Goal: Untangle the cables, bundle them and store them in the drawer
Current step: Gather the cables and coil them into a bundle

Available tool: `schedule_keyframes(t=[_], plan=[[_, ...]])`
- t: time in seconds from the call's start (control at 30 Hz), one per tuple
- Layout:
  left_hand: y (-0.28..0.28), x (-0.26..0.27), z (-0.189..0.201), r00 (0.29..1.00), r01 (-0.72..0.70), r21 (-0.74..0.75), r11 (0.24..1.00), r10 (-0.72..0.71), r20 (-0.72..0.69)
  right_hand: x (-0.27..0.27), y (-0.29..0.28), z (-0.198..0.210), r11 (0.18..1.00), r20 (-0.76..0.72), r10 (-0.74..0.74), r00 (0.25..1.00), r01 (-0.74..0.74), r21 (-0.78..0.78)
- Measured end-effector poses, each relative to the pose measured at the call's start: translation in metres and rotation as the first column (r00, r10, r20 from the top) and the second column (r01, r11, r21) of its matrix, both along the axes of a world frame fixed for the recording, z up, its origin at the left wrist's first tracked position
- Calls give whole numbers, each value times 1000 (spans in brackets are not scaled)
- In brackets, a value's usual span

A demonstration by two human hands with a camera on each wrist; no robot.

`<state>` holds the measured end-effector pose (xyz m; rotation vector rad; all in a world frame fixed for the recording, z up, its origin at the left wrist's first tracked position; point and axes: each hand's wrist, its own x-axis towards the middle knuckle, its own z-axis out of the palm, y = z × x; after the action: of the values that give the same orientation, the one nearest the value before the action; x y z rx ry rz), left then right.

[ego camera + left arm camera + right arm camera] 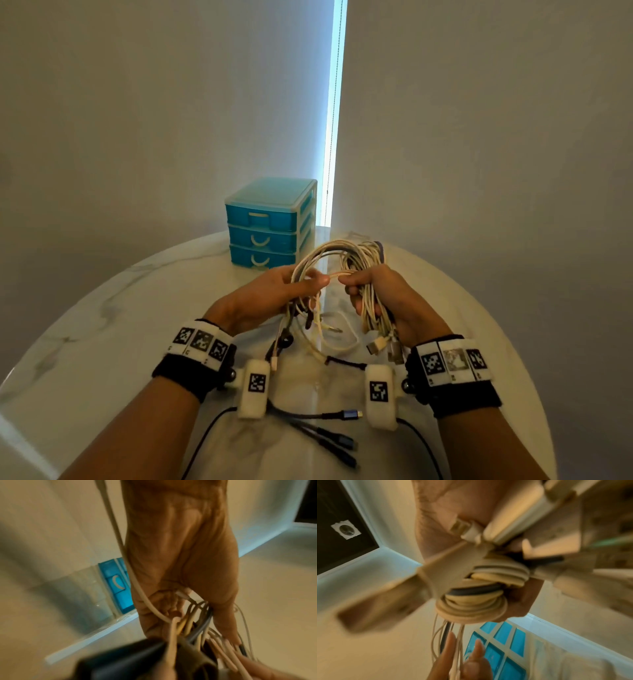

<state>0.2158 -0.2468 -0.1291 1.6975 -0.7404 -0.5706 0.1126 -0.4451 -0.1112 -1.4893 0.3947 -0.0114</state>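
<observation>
Above the middle of the marble surface (102, 342) the left hand (270, 294) and right hand (387, 301) both grip the looped white cables (346, 260), bundling seemingly underway, while black cables (325, 435) lie loose near its front edge and the blue drawer unit (270, 222) at the far edge stays closed.

My right hand's (394, 301) curled fingers (359, 305) hide the middle of the looped bundle of white and grey cables (346, 260). In the right wrist view, the plugs nearest those fingers blur into beige blocks (513, 524). I cannot count the strands.
</observation>
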Motion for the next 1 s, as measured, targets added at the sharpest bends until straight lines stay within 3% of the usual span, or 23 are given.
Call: schedule_keyframes(t=[0.17,0.37,0.5,0.63,0.73,0.87,1.0], plan=[[9,-5,-12,990,114,-51,992,-117,-75,-3,-11,-1,995,44,-67,997,63,81],[10,1,-9,979,-20,-196,980,-21,-205,-7,-15,3,984,87,-122,989,110,137],[9,9,-12,890,-119,-339,933,-51,-454,-4,-7,2,991,90,-93,992,84,106],[16,7,-11,800,-23,-368,930,-204,-565,-5,-1,4,996,89,-35,995,28,83],[21,6,-11,761,59,-432,900,-321,-564,-7,3,6,998,93,-21,995,16,60],[21,9,-16,840,146,-415,898,-334,-427,-9,7,9,999,96,-22,995,18,40],[21,8,-19,814,187,-438,879,-388,-432,-11,12,13,999,115,-10,993,4,49]])
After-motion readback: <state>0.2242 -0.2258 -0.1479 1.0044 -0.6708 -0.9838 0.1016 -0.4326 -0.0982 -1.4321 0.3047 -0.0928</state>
